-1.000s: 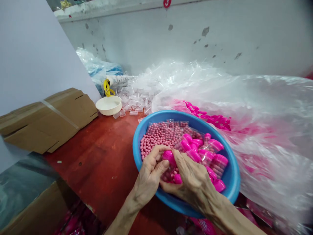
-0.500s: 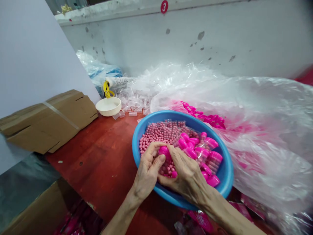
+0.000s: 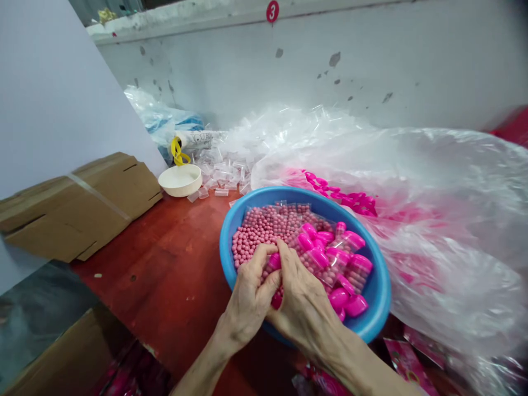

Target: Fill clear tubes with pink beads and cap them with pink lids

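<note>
Over the near side of a blue basin (image 3: 381, 308), my left hand (image 3: 251, 294) and my right hand (image 3: 303, 297) meet at the fingertips. Between them is a small item with a bright pink cap (image 3: 274, 262); my fingers hide most of it. Loose pink beads (image 3: 251, 236) lie in the basin's left part. Clear tubes (image 3: 289, 223) filled with beads rest along the far side. Several bead-filled clear containers with pink caps (image 3: 358, 269) are heaped at the right of my right hand.
Large clear plastic bags (image 3: 437, 181) spread behind and right, one with pink caps (image 3: 355, 203). Empty clear tubes (image 3: 226, 173) lie beside a white shallow dish (image 3: 180, 180). Flattened cardboard (image 3: 82, 203) lies left on the red table (image 3: 165, 258). Pink packets (image 3: 408, 363) sit under the basin's near right.
My hands have closed in tighter around the pink-capped item, and my right fingers now cover more of it. The whole view has shifted slightly.
</note>
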`<state>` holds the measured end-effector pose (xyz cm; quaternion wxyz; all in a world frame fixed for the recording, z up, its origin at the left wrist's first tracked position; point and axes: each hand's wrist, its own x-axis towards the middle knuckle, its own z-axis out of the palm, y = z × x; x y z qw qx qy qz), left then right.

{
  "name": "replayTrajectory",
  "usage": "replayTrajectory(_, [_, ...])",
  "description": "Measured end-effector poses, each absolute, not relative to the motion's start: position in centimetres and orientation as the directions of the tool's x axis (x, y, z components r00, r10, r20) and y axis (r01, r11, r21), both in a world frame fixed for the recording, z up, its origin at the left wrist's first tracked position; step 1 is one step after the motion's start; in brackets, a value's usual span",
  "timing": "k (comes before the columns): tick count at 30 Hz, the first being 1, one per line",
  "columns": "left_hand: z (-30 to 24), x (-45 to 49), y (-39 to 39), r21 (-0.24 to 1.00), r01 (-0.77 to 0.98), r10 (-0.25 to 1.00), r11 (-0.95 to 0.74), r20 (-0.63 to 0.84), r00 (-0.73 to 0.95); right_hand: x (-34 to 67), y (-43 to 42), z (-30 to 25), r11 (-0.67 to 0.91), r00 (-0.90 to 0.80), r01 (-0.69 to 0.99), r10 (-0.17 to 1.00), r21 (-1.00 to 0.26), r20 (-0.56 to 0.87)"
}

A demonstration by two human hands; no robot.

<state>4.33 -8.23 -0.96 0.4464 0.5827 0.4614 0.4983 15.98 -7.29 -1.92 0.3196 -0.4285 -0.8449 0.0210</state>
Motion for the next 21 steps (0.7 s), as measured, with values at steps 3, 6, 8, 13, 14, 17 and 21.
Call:
replayTrajectory(3, [-1.0, 4.2, -8.3, 0.982, 0.074, 0.984, -0.172, 0.168, 0.057, 15.6, -7.4, -1.2, 0.607, -0.408, 0.702, 0.772, -0.374, 0.487])
replayTrajectory(6, [-0.9, 4.3, -8.4, 0.986, 0.039, 0.986, -0.162, 0.160, 0.041, 15.4, -7.3, -0.5, 0.589, -0.404, 0.707, 0.790, -0.391, 0.460])
replayTrajectory(8, [-0.8, 4.3, -8.4, 0.989, -0.011, 0.988, -0.150, 0.151, 0.025, 15.4, -7.1, -0.2, 0.615, -0.426, 0.706, 0.765, -0.351, 0.483])
replayTrajectory(13, [-0.7, 4.6, -8.2, 0.990, -0.122, 0.997, -0.074, 0.076, 0.009, 15.5, -6.7, 0.1, 0.654, -0.478, 0.701, 0.727, -0.285, 0.492])
replayTrajectory(14, [-0.7, 4.6, -8.1, 0.991, -0.117, 0.998, -0.069, 0.070, -0.002, 15.5, -6.6, 0.0, 0.656, -0.482, 0.695, 0.729, -0.294, 0.486])
replayTrajectory(17, [-0.9, 4.7, -7.6, 0.993, -0.096, 0.996, -0.072, 0.067, -0.057, 15.4, -6.0, -0.6, 0.668, -0.483, 0.653, 0.730, -0.357, 0.483])
replayTrajectory(21, [-1.4, 4.7, -6.8, 0.993, -0.120, 1.000, 0.015, -0.017, -0.018, 15.9, -5.4, -1.5, 0.674, -0.431, 0.628, 0.717, -0.388, 0.547])
